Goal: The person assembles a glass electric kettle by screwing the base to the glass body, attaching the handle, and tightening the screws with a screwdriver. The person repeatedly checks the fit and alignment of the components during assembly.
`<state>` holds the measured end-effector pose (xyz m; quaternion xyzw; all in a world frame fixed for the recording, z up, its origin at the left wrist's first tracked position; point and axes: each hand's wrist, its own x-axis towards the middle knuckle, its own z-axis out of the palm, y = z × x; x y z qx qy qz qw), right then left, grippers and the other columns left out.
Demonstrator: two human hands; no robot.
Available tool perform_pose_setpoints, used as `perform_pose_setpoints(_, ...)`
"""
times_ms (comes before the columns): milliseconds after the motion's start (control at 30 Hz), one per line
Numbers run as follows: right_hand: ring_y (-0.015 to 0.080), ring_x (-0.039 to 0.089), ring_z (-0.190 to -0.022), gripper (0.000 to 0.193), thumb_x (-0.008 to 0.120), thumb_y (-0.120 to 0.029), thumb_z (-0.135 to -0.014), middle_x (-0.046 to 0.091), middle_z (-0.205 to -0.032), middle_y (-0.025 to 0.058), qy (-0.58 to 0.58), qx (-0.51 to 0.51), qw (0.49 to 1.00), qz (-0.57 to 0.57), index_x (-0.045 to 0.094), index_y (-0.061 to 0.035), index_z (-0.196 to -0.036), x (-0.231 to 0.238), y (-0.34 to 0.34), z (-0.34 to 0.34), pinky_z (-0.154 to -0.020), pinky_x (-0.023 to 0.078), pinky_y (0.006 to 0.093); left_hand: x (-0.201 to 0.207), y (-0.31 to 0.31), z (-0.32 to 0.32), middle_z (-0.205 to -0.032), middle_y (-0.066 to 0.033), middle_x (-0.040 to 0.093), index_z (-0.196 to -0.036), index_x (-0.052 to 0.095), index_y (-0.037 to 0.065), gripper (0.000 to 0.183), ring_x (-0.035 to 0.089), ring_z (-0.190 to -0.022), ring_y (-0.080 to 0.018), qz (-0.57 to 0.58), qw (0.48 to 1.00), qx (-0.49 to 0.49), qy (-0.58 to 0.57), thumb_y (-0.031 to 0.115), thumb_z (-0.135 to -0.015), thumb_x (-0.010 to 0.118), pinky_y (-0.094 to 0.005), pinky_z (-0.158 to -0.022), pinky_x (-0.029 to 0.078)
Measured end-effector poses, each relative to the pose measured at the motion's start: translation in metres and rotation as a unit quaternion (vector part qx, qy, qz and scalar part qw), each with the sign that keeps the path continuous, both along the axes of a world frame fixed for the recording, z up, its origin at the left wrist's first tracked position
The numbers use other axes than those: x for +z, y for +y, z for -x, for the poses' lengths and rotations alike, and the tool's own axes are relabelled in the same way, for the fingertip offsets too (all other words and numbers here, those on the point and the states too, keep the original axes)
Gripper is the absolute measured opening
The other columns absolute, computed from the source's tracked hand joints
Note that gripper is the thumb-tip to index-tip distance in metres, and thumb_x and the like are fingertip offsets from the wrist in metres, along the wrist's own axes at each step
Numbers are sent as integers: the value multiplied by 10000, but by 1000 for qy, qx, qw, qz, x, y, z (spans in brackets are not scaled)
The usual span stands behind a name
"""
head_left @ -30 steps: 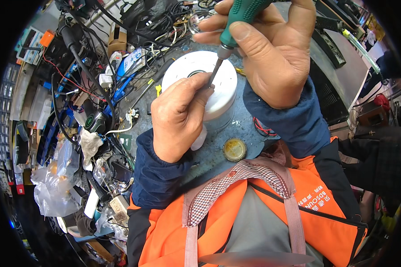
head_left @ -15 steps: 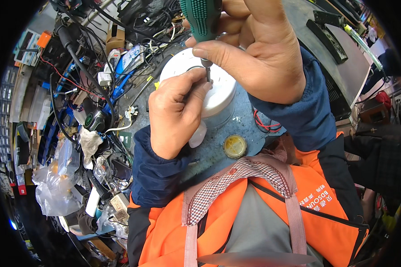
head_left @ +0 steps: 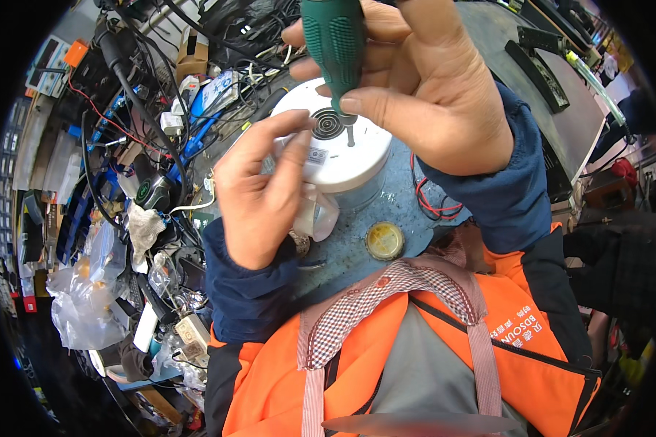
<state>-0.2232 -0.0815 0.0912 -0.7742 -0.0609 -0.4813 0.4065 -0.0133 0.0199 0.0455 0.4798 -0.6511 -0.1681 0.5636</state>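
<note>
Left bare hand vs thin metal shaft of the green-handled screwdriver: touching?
Apart. The head view shows part of the round white casing between the left hand and the metal shaft.

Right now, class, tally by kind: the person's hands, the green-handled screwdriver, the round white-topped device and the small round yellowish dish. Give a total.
Hands: 2 (left hand, right hand)
Green-handled screwdriver: 1
Round white-topped device: 1
Small round yellowish dish: 1
Total: 5

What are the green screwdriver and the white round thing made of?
The screwdriver seems to have a matte plastic or rubber handle, given its raised bumps, and a metal shaft, being thin and grey. The white round thing looks like smooth moulded plastic: even colour, rounded rim.
</note>
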Motion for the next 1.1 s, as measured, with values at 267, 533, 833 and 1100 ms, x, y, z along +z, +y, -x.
perform_pose_setpoints(267,100,646,-961,989,822,66,-888,660,-1286,87,109,-139,982,63,322,-64,-1730,25,16,2,-759,537,253,-28,35,-11,-1545,-205,616,-1352,731,39,655,563,-1446,-447,57,989,41,-130,196,-765,977,-527,-1203,450)
perform_pose_setpoints(533,149,671,-1129,862,752,135,-930,656,-1329,94,-7,-97,992,-84,347,-74,-1663,12,20,-10,-994,552,311,-56,16,-8,-1420,-172,685,-1290,734,63,589,561,-1415,-486,129,975,67,-171,191,-758,950,-563,-1183,456)
perform_pose_setpoints(833,104,654,-1134,721,773,82,-933,641,-1325,52,71,-195,972,-107,491,-22,-1589,41,46,-10,-946,553,269,-64,15,-8,-1411,-159,693,-1294,729,69,573,564,-1406,-487,157,970,82,-164,204,-775,931,-559,-1186,455)
perform_pose_setpoints(1100,80,644,-988,669,825,48,-917,637,-1201,19,106,-211,971,-42,554,-47,-1522,40,33,-11,-840,554,250,-70,12,-9,-1416,-165,707,-1313,739,70,561,586,-1410,-441,176,967,88,-159,240,-813,928,-539,-1236,419)
